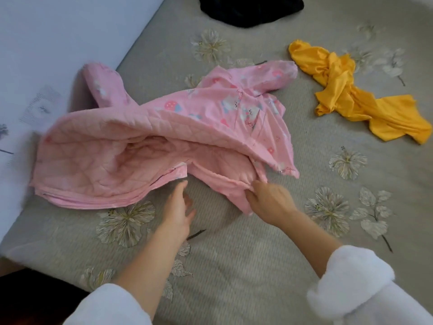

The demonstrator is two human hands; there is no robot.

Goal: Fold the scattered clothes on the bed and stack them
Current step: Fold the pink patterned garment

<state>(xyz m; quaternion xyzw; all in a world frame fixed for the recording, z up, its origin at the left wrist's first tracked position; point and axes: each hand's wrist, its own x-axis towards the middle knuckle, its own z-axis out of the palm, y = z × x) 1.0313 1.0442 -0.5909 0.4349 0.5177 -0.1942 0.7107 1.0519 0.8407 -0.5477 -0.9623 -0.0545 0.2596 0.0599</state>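
Head view: two fluffy white sleeves point(351, 277) are filling the bottom corners, with bare forearms reaching up over the bed point(234, 254), whose grey-beige woven cover is showing pale flower prints. At lower centre the left grip point(179, 207) is lying apart, fingers straight, tips just at the hem of the pink quilted garment point(140, 141). Just to its right, the right grip point(269, 202) is clamping a fold of that garment's lower edge, fingers curled. The garment is sprawling across mid-frame, diamond-stitched lining upward and printed side behind. Farther off, a crumpled yellow garment point(351, 97) is lying at upper right, and a black garment point(250, 10) is lying at the top edge.
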